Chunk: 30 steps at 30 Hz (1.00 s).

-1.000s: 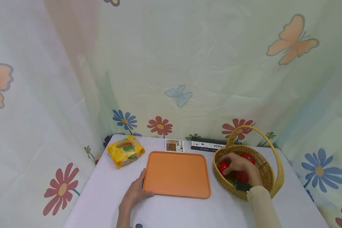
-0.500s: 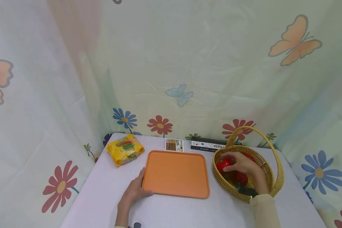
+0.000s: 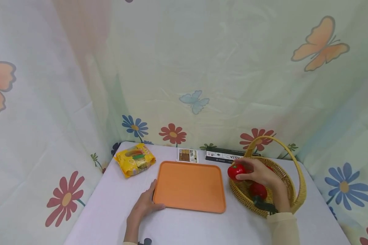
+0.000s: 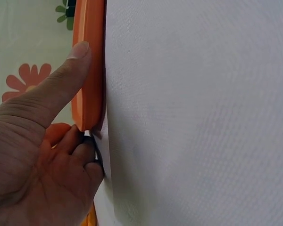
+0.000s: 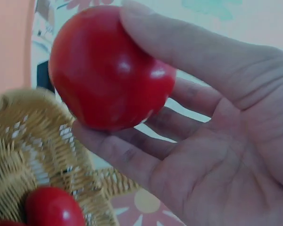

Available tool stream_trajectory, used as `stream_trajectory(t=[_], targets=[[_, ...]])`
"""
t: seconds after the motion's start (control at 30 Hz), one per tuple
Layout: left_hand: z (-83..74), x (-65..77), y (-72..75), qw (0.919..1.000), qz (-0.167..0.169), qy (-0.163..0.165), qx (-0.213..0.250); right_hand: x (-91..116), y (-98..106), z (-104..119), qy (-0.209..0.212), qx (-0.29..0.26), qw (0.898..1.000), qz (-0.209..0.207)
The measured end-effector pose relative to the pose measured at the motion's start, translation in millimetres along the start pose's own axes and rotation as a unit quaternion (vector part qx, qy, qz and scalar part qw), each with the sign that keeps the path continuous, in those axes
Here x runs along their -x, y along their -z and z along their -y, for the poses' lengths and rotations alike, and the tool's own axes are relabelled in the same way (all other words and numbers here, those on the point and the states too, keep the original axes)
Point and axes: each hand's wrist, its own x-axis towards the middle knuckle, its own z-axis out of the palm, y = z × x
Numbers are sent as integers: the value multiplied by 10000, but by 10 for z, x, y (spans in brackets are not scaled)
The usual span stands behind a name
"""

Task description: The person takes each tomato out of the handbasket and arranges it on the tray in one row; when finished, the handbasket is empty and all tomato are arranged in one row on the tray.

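My right hand (image 3: 259, 173) pinches a red tomato (image 3: 236, 172) between thumb and fingers, above the left rim of a wicker basket (image 3: 243, 199). Seen from the right wrist, the tomato (image 5: 111, 68) is smooth and round, away from the basket's weave. More red tomatoes (image 3: 258, 190) lie inside the basket, partly hidden by the hand and forearm. At the near left corner of an orange tray (image 3: 189, 187), my left hand (image 3: 144, 204) holds on. Its thumb lies along the tray's front wall (image 4: 90, 89), and the other fingers are at the left side.
A yellow food packet (image 3: 135, 160) lies behind and left of the tray. Along the back are a small printed packet (image 3: 188, 155) and a dark pasta box (image 3: 222, 156). The basket's tall handle (image 3: 300, 177) arches over it. A flowered curtain (image 3: 159, 68) encloses the table.
My right hand has raised the tomato from inside the basket to above its left rim, moving slightly up and left. The left hand has stayed at the tray corner.
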Motion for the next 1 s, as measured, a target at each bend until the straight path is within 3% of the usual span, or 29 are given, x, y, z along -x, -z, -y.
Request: stream_trajectory(t=[0.3,0.57,1.0], targets=[[-5,-4,-9,10000,30,-26,81,-32,-68,205,251,-506,9980,-269],[4,-11,-19,9999,43,96,38,-132,-251,357,809,-1195,9880,-549],[0,7,1,9997,-6,-243,28,-335,-537,525,1222,-1615,9767,-708]])
